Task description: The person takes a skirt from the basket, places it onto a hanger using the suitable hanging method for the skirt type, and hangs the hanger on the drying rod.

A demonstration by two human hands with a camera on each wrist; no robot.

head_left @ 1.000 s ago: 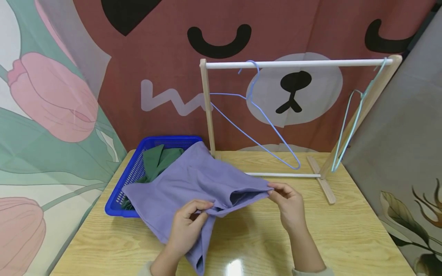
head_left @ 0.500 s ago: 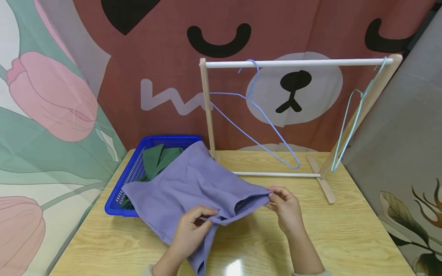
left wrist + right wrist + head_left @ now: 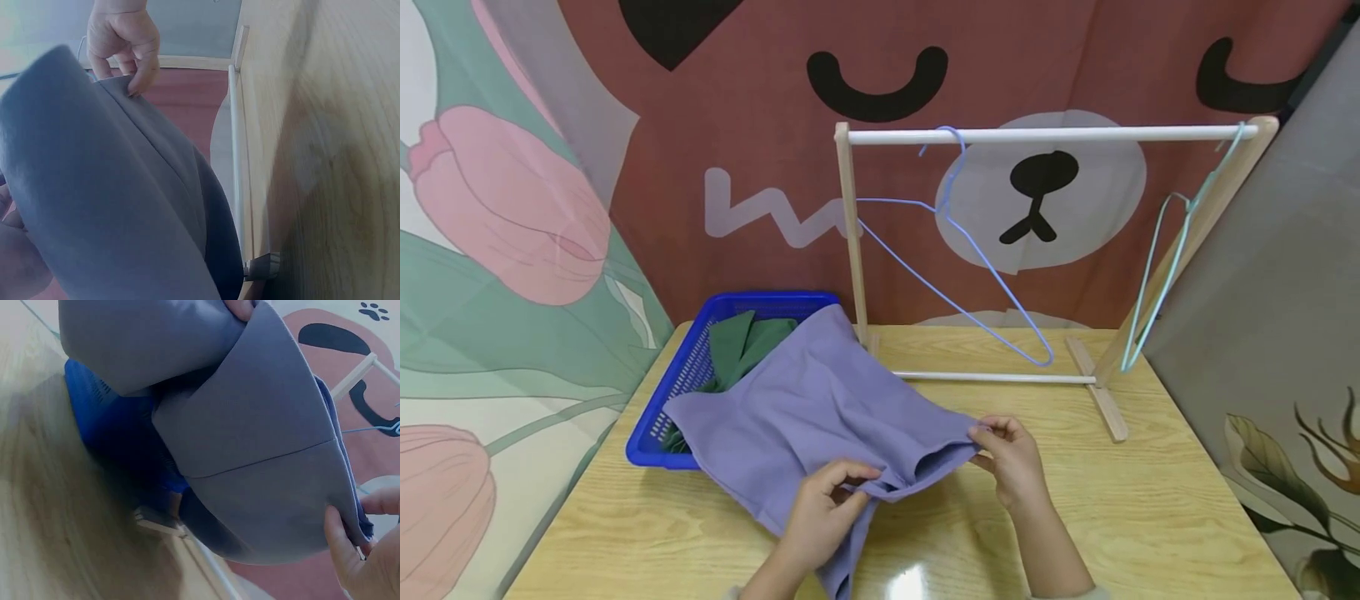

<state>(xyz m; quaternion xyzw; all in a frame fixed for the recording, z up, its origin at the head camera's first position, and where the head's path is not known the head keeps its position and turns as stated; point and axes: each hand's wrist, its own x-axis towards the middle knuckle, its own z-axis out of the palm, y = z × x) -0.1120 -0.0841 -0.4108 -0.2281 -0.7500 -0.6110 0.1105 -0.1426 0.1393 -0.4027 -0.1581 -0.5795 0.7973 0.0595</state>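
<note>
Pinching in left hand (image 3: 829, 508) and right hand (image 3: 1018, 468) the open edge (image 3: 904, 493) of a purple garment (image 3: 797, 392) above the table (image 3: 1150, 508), partly in front of the blue basket (image 3: 655, 457), apparently spreading it and probably needing next an even, two-handed pull.

The purple cloth (image 3: 775, 417) covers the near right side of the blue basket (image 3: 664, 396); the head view's bottom edge cuts off its tip.

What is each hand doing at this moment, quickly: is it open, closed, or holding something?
Left hand: holding, pinches the purple garment near its opening.
Right hand: holding, pinches the same garment's edge.
</note>
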